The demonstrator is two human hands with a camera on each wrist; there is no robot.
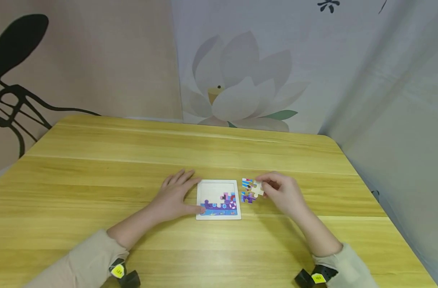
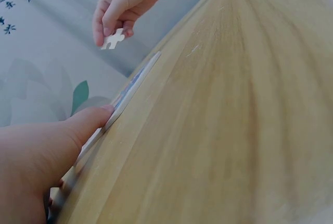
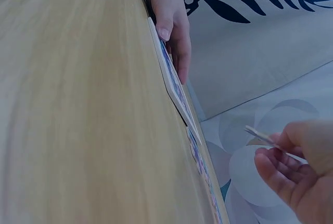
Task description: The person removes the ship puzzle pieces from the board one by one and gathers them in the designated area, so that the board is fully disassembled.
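Note:
A square white puzzle tray [image 1: 211,189] lies on the table, its lower part filled with joined purple and blue jigsaw pieces [image 1: 219,212]. My left hand [image 1: 171,199] is spread at the tray's left side, with the thumb resting on its lower left corner and the fingers reaching along the upper left. Between thumb and fingers, my right hand [image 1: 284,195] pinches a jigsaw piece [image 1: 258,189], pale side showing in the head view. The left wrist view shows this piece [image 2: 113,39] held above the table. Loose coloured pieces [image 1: 246,198] lie under it, partly hidden, right of the tray.
The wooden table [image 1: 132,140] extends around the tray on all sides. Behind it hangs a pale curtain [image 1: 248,72] with a lotus print. Each sleeve has a black wrist camera at its cuff.

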